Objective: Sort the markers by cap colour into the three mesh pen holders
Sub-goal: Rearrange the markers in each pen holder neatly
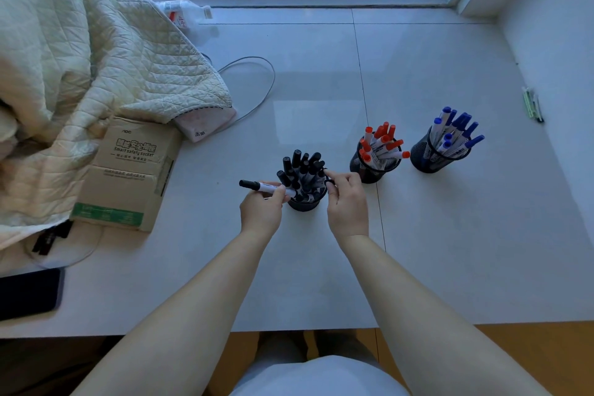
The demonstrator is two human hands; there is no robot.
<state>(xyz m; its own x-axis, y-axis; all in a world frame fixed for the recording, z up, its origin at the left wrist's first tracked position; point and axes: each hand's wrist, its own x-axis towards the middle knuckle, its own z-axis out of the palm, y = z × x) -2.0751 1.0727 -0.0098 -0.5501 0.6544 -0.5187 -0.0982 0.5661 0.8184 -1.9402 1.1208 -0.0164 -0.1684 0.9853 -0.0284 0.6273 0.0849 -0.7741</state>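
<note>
White sill [289, 283]: left hand [262, 212] grips black-capped, apparently white-barrelled marker [263, 187].

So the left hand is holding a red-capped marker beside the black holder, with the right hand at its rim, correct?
Not quite. In the head view the marker in the left hand has a black cap, not red. It is beside the black holder, and the right hand is at its rim.

Three black mesh pen holders in a row on the pale tiled counter [418, 251]: black-capped markers holder [305, 201] leftmost and nearest, red-capped markers holder [373, 167] in the middle, blue-capped markers holder [434, 159] rightmost. Brown cardboard box [128, 173] far left, partly under cream quilted blanket [80, 74]. Grey cable [257, 83] behind.
</note>
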